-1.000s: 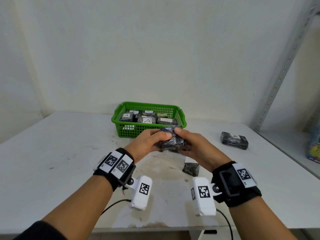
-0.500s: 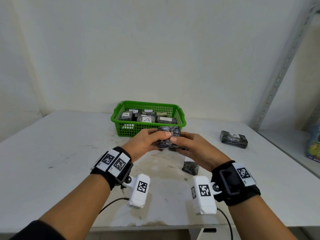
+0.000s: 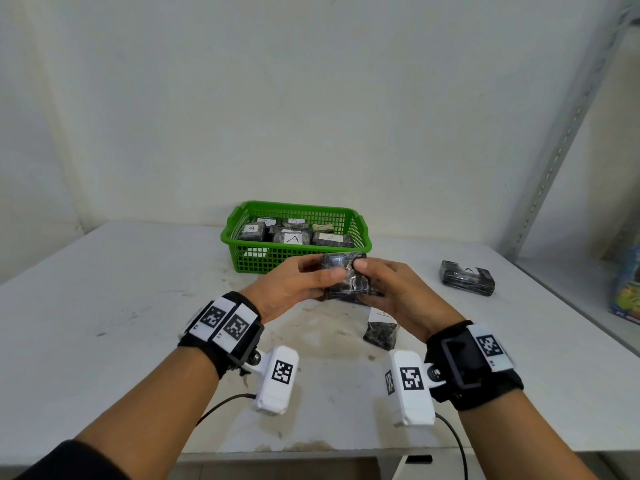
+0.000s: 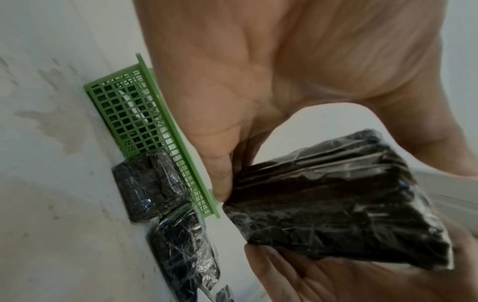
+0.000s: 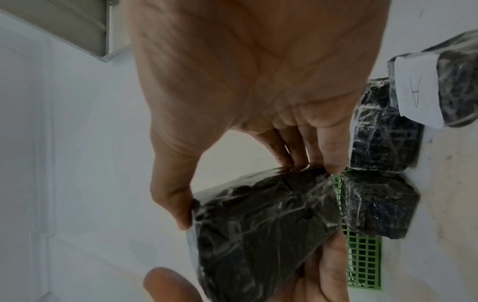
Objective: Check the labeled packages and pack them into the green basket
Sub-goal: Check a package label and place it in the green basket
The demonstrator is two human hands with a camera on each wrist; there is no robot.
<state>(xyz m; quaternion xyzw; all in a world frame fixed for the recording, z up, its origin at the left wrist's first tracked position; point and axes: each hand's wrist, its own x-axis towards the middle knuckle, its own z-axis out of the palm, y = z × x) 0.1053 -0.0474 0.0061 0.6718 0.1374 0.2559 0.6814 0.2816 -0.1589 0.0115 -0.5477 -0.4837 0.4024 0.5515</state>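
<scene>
Both hands hold one black plastic-wrapped package [image 3: 346, 280] just in front of the green basket [image 3: 298, 206], above the table. My left hand [image 3: 311, 278] grips its left end and my right hand [image 3: 384, 282] its right end, thumbs on top. The left wrist view shows the package [image 4: 336, 204] pinched between thumb and fingers, as does the right wrist view [image 5: 258, 224]. No label shows on its visible faces. The basket holds several black packages with white labels marked A.
Two more wrapped packages lie against the basket's front wall under my hands [image 4: 150, 183] [image 4: 186, 245]. A package labelled A [image 3: 381, 330] lies nearer me, and another [image 3: 467, 277] at the right. A metal shelf post [image 3: 554, 150] stands at the right.
Both hands keep the package in about the same spot. The thumbs met at its middle half a second ago and have since spread apart on its top.
</scene>
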